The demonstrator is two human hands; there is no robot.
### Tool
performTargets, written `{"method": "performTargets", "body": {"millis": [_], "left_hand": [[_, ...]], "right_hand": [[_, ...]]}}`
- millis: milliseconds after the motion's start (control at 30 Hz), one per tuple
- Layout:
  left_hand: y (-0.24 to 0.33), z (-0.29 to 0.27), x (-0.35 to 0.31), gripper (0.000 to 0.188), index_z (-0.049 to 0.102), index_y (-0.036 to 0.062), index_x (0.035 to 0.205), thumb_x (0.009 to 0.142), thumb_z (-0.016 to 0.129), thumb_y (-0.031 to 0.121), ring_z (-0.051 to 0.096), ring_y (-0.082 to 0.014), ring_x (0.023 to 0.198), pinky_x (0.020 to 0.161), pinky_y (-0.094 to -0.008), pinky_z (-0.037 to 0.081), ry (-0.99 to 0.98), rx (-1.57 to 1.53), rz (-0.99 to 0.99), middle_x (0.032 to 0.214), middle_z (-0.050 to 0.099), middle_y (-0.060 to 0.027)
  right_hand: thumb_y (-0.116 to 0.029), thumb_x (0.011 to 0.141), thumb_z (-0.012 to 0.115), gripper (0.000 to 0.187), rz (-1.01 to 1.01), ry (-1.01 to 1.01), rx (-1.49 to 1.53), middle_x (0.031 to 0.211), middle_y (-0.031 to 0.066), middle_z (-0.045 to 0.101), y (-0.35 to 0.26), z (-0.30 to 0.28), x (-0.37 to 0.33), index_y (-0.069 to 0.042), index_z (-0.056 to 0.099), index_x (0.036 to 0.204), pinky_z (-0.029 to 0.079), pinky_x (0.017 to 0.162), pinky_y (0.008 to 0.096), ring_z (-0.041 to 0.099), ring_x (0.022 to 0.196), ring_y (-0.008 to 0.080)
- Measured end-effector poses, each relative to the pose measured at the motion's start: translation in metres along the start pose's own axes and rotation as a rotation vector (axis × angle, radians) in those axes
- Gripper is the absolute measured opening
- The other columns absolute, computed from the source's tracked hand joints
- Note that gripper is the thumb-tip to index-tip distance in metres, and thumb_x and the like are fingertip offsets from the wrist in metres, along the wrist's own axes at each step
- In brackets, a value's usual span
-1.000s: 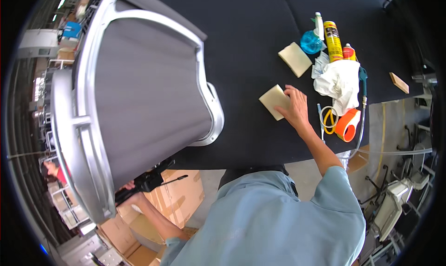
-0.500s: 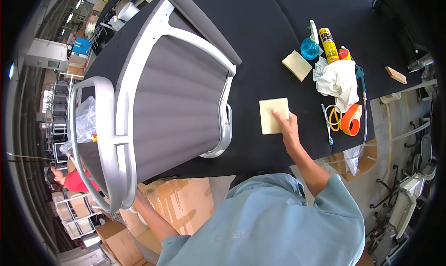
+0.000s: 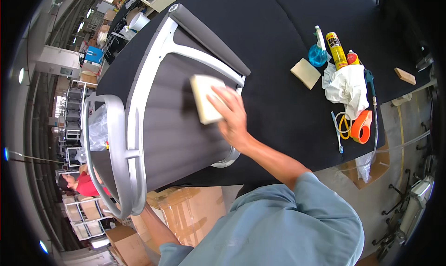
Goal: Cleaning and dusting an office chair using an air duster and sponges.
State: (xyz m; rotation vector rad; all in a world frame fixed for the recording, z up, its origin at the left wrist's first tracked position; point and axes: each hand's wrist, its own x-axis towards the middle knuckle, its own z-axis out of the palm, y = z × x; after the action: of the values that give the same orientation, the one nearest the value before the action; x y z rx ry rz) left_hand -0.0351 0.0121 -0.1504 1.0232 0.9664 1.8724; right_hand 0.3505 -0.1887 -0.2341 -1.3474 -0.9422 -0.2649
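A grey mesh chair back in a silver frame lies on a black table. My right hand grips a pale yellow foam block and holds it against the mesh near the chair's upper right edge. My left forearm reaches up under the lower end of the chair frame; the left hand itself is hidden behind the frame.
At the right of the table lie a second foam block, a blue spray bottle, a yellow can, a white rag, an orange tape roll and a wooden block. Cardboard boxes stand below. Another person in red is at far left.
My right hand lifted the foam block off the black table and carried it left onto the chair mesh. The chair shifted a little in view.
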Motion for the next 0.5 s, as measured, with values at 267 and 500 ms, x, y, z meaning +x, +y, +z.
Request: {"method": "performTargets", "body": {"millis": [267,500], "left_hand": [[-0.018,0.032,0.046,0.073,0.049,0.0114,0.077,0.092,0.034,0.081,0.044,-0.017,0.049,0.048,-0.0283,0.039,-0.096,0.026,-0.004,0.06,0.044,-0.0032],[-0.038,0.034,0.053,0.072,0.048,0.0116,0.076,0.093,0.035,0.08,0.044,-0.0167,0.049,0.048,-0.028,0.039,-0.118,0.047,-0.022,0.06,0.044,-0.003]], "right_hand": [[-0.005,0.098,0.055,0.058,0.335,0.049,0.095,0.166,0.0202,0.026,0.097,0.078,-0.046,0.0,0.04,0.153,0.019,0.126,0.0422,0.025,0.153,0.037],[-0.014,0.093,0.063,0.057,-0.066,0.083,0.167,0.148,0.0254,0.046,-0.014,0.082,0.073,0.001,0.047,0.146,0.028,0.121,0.0478,0.04,0.142,0.0425]]}}
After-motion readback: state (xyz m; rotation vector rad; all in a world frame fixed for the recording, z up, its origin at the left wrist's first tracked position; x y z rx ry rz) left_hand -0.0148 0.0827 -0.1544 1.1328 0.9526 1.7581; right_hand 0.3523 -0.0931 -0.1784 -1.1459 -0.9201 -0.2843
